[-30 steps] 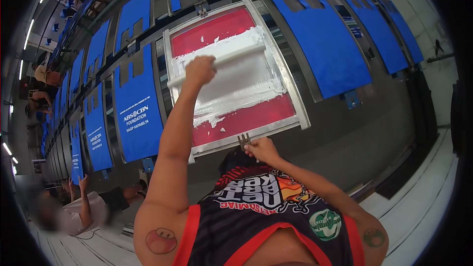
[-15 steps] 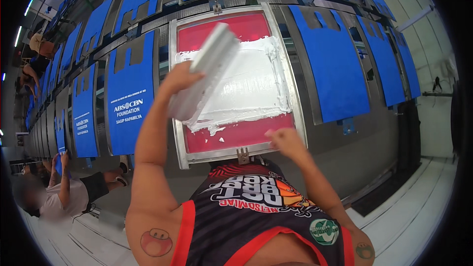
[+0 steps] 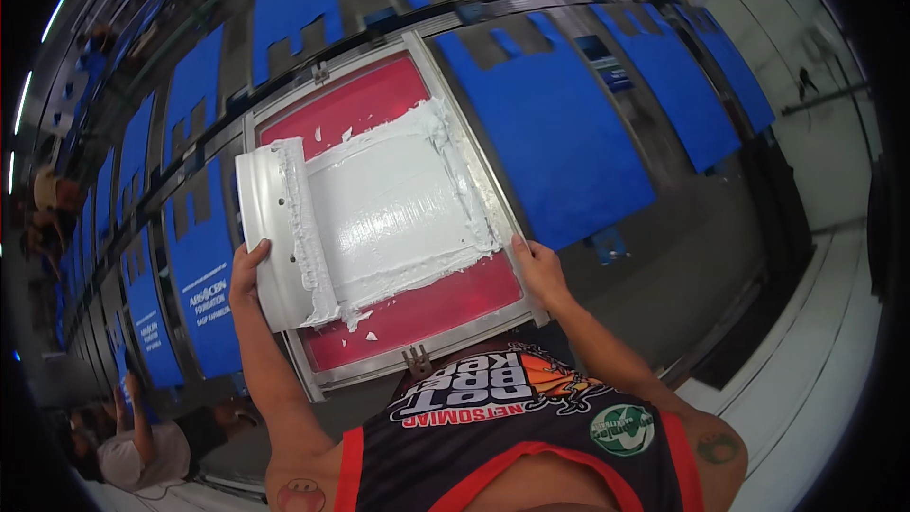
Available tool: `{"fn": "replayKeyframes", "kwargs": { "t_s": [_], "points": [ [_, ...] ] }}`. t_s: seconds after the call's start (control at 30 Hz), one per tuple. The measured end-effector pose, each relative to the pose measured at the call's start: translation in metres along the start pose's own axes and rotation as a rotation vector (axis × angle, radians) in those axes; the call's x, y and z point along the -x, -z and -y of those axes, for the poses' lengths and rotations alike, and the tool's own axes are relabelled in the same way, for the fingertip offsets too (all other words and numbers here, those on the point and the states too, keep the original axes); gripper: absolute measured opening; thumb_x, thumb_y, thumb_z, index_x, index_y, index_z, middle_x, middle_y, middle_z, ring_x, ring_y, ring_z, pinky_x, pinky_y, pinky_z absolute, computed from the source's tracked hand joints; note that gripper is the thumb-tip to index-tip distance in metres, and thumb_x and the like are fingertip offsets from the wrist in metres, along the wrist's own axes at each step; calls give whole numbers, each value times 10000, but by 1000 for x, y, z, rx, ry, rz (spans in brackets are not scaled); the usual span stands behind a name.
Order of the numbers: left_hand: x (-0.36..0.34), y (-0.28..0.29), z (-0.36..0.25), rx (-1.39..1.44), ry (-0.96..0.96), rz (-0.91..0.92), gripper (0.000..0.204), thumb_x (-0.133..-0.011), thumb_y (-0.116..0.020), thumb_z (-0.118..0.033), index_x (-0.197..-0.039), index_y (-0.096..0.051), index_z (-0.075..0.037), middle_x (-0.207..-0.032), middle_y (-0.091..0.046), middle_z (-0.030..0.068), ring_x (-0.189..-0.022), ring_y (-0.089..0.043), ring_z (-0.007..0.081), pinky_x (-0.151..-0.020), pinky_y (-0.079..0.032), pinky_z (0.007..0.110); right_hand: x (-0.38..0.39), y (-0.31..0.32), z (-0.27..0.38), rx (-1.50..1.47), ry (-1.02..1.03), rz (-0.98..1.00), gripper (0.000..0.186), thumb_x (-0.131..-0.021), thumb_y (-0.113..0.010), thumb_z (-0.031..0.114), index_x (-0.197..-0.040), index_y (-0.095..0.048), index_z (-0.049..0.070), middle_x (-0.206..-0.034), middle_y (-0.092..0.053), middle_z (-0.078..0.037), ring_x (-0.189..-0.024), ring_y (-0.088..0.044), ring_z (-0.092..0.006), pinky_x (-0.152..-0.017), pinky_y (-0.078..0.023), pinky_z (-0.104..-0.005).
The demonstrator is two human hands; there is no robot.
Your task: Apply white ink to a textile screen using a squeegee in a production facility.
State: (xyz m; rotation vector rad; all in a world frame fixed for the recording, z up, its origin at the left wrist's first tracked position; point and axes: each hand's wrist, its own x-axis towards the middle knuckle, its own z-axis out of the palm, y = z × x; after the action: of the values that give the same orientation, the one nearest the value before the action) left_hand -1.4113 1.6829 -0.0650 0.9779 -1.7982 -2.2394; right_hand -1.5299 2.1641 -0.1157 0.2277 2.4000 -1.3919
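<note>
A screen-printing frame [image 3: 387,372] with a metal rim and pink mesh lies before me, its middle covered in thick white ink [image 3: 398,199]. Along the frame's left side rests a wide, pale squeegee [image 3: 270,228], its inner edge caked with ink. My left hand [image 3: 246,275] is closed on the squeegee's outer edge, thumb on top; its other fingers are hidden beneath. At the frame's right rail, my right hand [image 3: 540,273] is closed around the metal near the lower corner.
Blue cut fabric panels [image 3: 550,133] lie on dark boards in rows on both sides and beyond the frame. Some panels at left carry white print. A person [image 3: 147,446] is at the lower left beside the row, and others stand farther off at left.
The squeegee has gone from tilted above the mesh to resting along the frame's left side. My right hand has taken hold of the right rail. The whole view has turned.
</note>
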Motion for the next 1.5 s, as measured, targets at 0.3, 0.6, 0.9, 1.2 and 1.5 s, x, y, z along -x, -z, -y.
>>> {"fn": "replayKeyframes", "kwargs": {
  "t_s": [0.3,0.6,0.9,1.2,1.5],
  "points": [
    [-72,-205,43,67,8,64,387,-839,-670,-197,-1110,-575,63,-948,-671,167,-751,-680,262,-680,-570,382,-82,181,-39,-45,4,-31,595,-852,-589,551,-986,-659,-25,-797,-669,-155,-755,-629,-207,-701,-480,-346],
    [-94,-255,44,120,40,120,359,-870,-633,-184,-1107,-575,79,-949,-674,185,-758,-691,280,-673,-586,401,-155,213,-54,85,102,-66,703,-808,-600,597,-1031,-647,-68,-939,-666,-252,-927,-651,-340,-800,-481,-395],
    [-93,-278,64,106,23,-43,431,-812,-713,-167,-1130,-551,74,-968,-664,179,-784,-682,292,-677,-576,408,-196,211,-87,216,185,-155,565,-859,-581,491,-999,-656,-51,-930,-663,-241,-941,-636,-350,-843,-464,-386],
    [-34,-356,-28,-672,-334,107,466,-668,-801,-140,-1072,-626,13,-909,-688,145,-800,-678,239,-714,-545,365,-52,142,-101,396,332,694,475,-838,-629,472,-898,-710,8,-788,-697,-133,-712,-671,-199,-691,-514,-320],
    [21,-444,7,-1373,-641,328,321,-680,-746,-239,-972,-651,-143,-755,-662,145,-754,-641,350,-689,-503,440,-38,137,-82,77,40,600,318,-886,-633,285,-839,-703,-22,-663,-677,-72,-587,-650,-105,-568,-518,-257]
  ]
}}
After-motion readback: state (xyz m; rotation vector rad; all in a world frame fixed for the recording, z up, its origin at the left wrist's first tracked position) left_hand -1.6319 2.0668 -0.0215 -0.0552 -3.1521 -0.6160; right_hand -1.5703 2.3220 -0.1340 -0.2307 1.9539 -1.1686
